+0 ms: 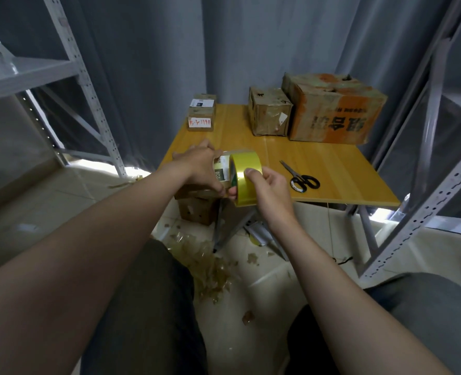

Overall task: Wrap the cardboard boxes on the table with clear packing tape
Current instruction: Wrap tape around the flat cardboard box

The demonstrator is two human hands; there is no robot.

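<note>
The small cardboard box is sitting at the near-left corner of the table, and I am seeing a white and green printed label on its side. The left hand is gripping it from above, fingers curled over the far side and thumb pressing the near face. The right hand is pinching the tape roll just beside the box, thumb lying on the glossy yellowish outer band and a fingertip showing inside the core. The roll is standing on edge, touching the box. Below the table edge a brown cardboard face with small holes is showing; I cannot tell whether it belongs to the same box. Along the far edge three more boxes are waiting: a labelled box with red handwriting at the far-left corner, a mid-sized box with a shiny, wrinkled surface, and touching it a large box, worn, with orange print. Black-handled scissors are lying closed on the smooth, wood-grained yellow top near its near edge. Crumpled clear tape scraps are littering the tiled floor. Perforated grey metal shelving is standing to the left, and a grey curtain is hanging behind.
</note>
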